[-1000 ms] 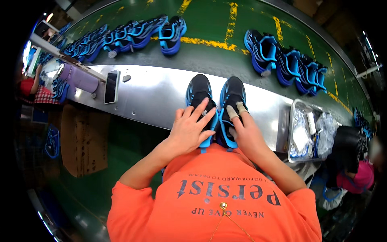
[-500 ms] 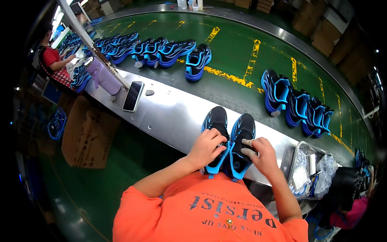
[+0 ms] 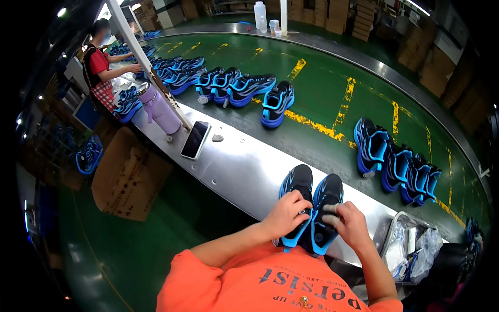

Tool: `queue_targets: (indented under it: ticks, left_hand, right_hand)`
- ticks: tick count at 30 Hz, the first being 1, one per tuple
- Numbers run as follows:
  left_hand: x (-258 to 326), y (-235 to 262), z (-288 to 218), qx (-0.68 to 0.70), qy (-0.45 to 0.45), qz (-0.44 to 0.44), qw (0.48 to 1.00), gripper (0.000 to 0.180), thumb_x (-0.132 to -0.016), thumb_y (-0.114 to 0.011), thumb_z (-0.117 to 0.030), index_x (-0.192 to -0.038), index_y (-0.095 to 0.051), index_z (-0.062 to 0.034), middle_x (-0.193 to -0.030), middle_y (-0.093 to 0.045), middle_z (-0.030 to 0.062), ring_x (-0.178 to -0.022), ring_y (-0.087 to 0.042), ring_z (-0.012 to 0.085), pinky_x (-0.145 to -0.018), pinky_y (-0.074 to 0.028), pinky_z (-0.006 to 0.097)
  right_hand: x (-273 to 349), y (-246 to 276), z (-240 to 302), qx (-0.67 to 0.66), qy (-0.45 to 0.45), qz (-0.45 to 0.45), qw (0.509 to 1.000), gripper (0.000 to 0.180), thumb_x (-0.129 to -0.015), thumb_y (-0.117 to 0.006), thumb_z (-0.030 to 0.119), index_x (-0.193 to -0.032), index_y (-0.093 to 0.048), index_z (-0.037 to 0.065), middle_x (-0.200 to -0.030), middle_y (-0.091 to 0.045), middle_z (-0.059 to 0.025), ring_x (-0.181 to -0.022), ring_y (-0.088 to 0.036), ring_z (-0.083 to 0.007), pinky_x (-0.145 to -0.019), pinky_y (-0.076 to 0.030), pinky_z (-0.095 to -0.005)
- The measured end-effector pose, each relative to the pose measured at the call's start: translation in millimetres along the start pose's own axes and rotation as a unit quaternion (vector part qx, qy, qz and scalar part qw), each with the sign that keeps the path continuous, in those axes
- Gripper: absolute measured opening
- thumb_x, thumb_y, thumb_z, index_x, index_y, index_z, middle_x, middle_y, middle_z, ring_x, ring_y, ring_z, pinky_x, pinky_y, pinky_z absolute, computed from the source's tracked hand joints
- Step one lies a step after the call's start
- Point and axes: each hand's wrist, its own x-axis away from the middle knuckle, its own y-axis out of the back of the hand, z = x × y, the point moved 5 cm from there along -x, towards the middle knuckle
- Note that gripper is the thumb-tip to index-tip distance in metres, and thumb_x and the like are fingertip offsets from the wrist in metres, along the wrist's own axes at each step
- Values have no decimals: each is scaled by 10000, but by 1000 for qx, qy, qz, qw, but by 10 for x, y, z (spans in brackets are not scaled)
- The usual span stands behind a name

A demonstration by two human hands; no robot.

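Two black sneakers with blue trim stand side by side on the metal ledge in front of me, toes pointing away: a left sneaker (image 3: pixel 299 179) and a right sneaker (image 3: pixel 328 191). My left hand (image 3: pixel 286 214) rests over the left sneaker's lacing, thumb and fingers bent in a pinch; whatever is between them is too small to make out. At the right sneaker's lacing is my right hand (image 3: pixel 351 223), its thumb and forefinger in whitish covers and drawn close together. What those fingertips hold, if anything, cannot be made out.
On the ledge (image 3: pixel 244 171) lie a phone (image 3: pixel 196 140) and a small grey lump (image 3: pixel 217 138), near a purple bottle (image 3: pixel 157 109) and a post. Several sneakers line the green conveyor (image 3: pixel 317 99). A tray (image 3: pixel 387 234) of plastic bags sits right; a co-worker (image 3: pixel 99 65) stands far left.
The view has tilted upward, so everything sits lower and farther right in the picture. Both hands remain at the same two sneakers with little change in their grip. The co-worker's arm is raised more.
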Motion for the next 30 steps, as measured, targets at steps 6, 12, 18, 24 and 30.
queue_targets:
  ticks: [6, 12, 18, 24, 30]
  left_hand:
    - [-115, 107, 3, 40, 41, 22, 998, 334, -822, -705, -103, -1152, -655, -93, -978, -598, 84, -898, -584, 258, -776, -494, 349]
    - [-129, 147, 120, 133, 69, 109, 983, 378, -802, -705, -57, -1175, -655, -82, -918, -555, 52, -739, -536, 160, -690, -460, 286]
    - [-194, 70, -46, 99, 69, 95, 988, 347, -815, -682, -16, -1159, -662, -58, -954, -574, 39, -705, -508, 131, -665, -441, 251]
    - [-161, 141, -121, 42, 79, 49, 995, 412, -818, -648, 23, -1221, -642, -60, -1000, -600, 36, -727, -517, 119, -697, -447, 241]
    - [-162, 133, -37, 144, 116, 99, 978, 385, -798, -693, -22, -1179, -646, -49, -972, -589, 26, -729, -477, 118, -705, -428, 236]
  right_hand:
    - [7, 140, -5, -68, 63, 68, 993, 276, -822, -714, 127, -1095, -733, 160, -867, -604, -120, -885, -574, -294, -799, -492, -352]
    - [-77, 82, -115, -28, 4, 44, 999, 346, -824, -749, 195, -1168, -714, 187, -887, -563, -96, -846, -546, -245, -794, -479, -326]
    - [-26, 111, -107, 24, 41, -29, 998, 279, -782, -767, 238, -1044, -750, 143, -832, -601, -108, -822, -606, -283, -729, -499, -372]
    - [-34, 128, -177, -70, 68, 29, 995, 301, -766, -786, 199, -1063, -749, 163, -819, -562, -91, -807, -567, -255, -715, -481, -349]
    - [-5, 109, -202, -30, 29, -23, 999, 289, -782, -768, 186, -1070, -746, 163, -804, -564, -81, -797, -571, -252, -718, -482, -359]
